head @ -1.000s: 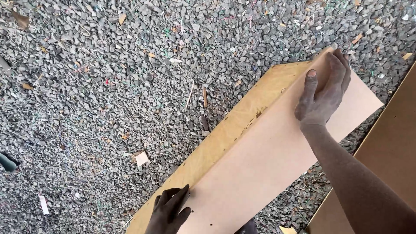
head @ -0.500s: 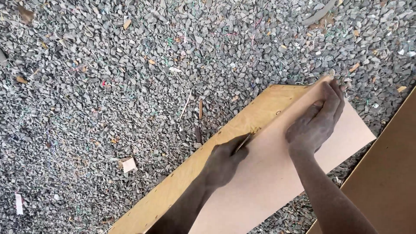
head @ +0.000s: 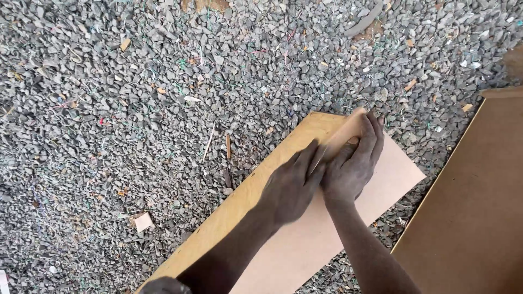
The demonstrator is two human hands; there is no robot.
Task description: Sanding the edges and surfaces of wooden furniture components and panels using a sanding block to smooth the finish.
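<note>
Head view | left hand [head: 291, 188]: closed around a thin tool, barely visible, tip at the board seam | right hand [head: 351, 166]: flat, fingers extended, pressing the pale board [head: 327, 234] | pale board lies on yellow plywood [head: 239, 209], on gravel [head: 136, 109] | brown panel [head: 474, 207] at right

Ground of loose grey gravel [head: 136, 109], littered with wood chips and thin coloured strands. Long yellow-faced board [head: 239, 207] lying flat, running from 7 o'clock toward 1 o'clock; second brown panel [head: 474, 207] flat at 4 o'clock. Small pale wood offcut [head: 141, 221] at 8 o'clock, just beside the long board.
</note>
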